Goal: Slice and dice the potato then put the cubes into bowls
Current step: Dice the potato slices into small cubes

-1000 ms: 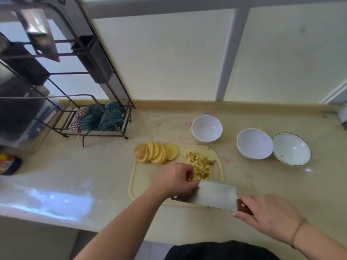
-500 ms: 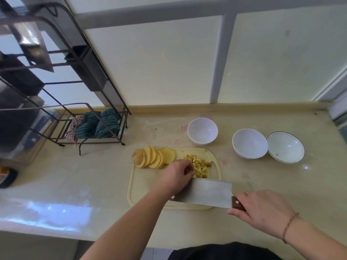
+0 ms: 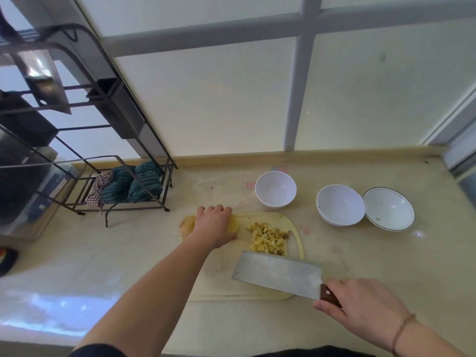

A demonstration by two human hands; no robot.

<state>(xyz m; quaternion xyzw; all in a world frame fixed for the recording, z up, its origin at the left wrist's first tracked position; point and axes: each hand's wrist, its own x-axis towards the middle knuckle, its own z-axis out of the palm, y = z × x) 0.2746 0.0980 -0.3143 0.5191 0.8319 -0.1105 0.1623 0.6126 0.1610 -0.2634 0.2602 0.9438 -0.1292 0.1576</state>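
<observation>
Head view: beige stone surface (image 3: 360,266), pale plastic cutting board (image 3: 219,284), steel cleaver (image 3: 278,273) gripped by the right hand (image 3: 360,305). Left hand (image 3: 215,224) curls over yellow potato slices (image 3: 233,224); cubes (image 3: 269,238) lie beside. Slices could slide apart, spilling off the board edge.

Soft daylight comes through the frosted window (image 3: 231,99) behind the counter (image 3: 103,253), so the scene is bright and shadows are weak. A bluish glare lies on the counter at the lower left. The wide lens bends the rack (image 3: 77,124) at the edge, and details look slightly soft.
</observation>
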